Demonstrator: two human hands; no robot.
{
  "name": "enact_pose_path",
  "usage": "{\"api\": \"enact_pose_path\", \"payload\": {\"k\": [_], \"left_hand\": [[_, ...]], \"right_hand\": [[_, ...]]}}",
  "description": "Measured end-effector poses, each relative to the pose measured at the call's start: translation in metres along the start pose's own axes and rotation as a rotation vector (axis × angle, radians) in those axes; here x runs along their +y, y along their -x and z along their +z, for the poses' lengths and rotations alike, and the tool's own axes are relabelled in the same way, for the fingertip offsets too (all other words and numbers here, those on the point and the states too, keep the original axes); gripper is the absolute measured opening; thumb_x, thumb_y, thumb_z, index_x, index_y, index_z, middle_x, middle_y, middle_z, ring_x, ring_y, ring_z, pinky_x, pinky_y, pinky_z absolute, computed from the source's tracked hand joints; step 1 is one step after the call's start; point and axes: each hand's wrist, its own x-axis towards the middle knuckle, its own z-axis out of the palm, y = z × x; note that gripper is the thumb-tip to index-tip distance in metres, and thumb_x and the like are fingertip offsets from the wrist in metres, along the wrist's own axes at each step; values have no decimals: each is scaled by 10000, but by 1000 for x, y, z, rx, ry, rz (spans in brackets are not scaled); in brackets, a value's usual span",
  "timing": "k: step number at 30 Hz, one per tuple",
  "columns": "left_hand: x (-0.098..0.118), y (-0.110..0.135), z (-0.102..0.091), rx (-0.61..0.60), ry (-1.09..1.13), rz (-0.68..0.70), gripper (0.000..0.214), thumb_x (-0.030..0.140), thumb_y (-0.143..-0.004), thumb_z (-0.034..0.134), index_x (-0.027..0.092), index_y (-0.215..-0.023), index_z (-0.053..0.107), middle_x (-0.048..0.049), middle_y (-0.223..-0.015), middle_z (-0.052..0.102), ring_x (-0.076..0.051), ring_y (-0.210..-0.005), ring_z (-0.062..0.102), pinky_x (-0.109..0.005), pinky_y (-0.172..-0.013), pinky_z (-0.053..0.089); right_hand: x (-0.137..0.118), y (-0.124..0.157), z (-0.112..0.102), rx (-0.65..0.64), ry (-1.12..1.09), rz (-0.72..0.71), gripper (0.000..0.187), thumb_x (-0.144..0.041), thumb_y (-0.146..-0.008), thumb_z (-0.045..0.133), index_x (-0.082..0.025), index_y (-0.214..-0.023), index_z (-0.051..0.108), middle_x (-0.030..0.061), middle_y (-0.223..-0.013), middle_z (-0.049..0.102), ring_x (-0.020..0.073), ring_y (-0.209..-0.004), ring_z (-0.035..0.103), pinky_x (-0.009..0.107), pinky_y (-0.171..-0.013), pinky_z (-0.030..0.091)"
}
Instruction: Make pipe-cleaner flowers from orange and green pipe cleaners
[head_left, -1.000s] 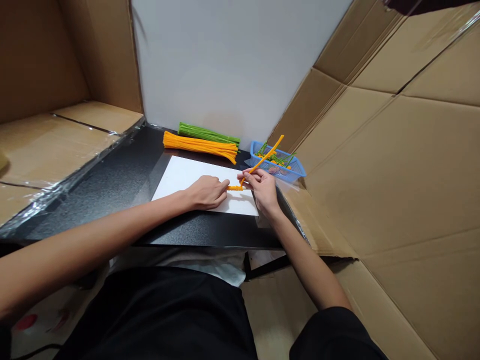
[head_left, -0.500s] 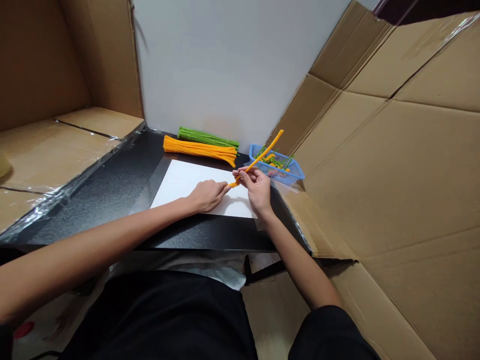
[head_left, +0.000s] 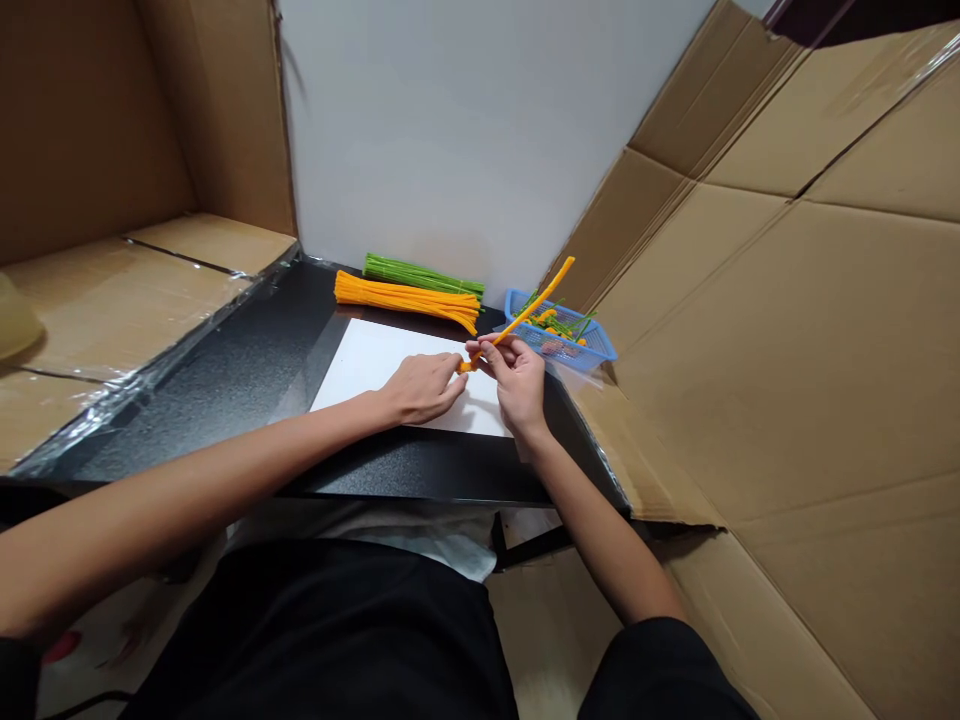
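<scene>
Egocentric view of two bare forearms reaching forward over a black speckled tabletop (head_left: 420,472). The left hand (head_left: 420,390) lies palm down on a white rectangular paper sheet (head_left: 360,382), fingers together and pointing right; its fingertips reach a short bent end of a long orange chenille pipe cleaner (head_left: 529,311), but whether they grip it cannot be told. The right hand (head_left: 514,382) is raised on its wrist, with thumb and fingers pinching the pipe cleaner near that bent end, the free length slanting up and right over a blue plastic mesh basket (head_left: 583,350). The basket holds small green and orange pieces (head_left: 551,322). Behind the sheet lie a bundle of straight orange pipe cleaners (head_left: 405,302) and a bundle of green pipe cleaners (head_left: 420,275), against a white wall (head_left: 480,130). Corrugated cardboard panels (head_left: 750,350) flank the table.
</scene>
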Motion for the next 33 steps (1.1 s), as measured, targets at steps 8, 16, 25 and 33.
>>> {"api": "enact_pose_path", "payload": {"k": [8,16,25,33], "left_hand": [[-3,-5,1,22,145,-114,553,442,-1053,226,184,-900,690,-96,-910,749,-249,-808,679,-319,-717,429],[2,-12,2,1,414,-255,493,432,-1009,310,171,-772,654,-77,-810,710,-231,-769,631,-305,-700,390],[2,-17,8,-88,932,-422,438,443,-964,390,177,-635,503,4,-576,457,-128,-540,360,-284,-572,264],[5,-19,-7,-175,1285,-496,411,462,-977,325,213,-653,363,53,-550,203,-107,-466,131,-280,-469,113]], "right_hand": [[-2,2,2,-20,-25,-8,353,-495,-759,826,-209,-914,686,43,-867,789,215,-892,768,377,-854,629],[-2,2,1,-21,-7,-13,360,-505,-764,820,-211,-922,686,45,-872,787,217,-909,766,389,-891,617],[-8,6,0,-22,80,-92,265,-464,-810,789,-229,-905,709,38,-902,784,212,-898,760,363,-875,615],[-10,5,-2,49,0,-77,277,-463,-790,803,-223,-890,707,38,-907,787,231,-970,761,412,-936,616]]}}
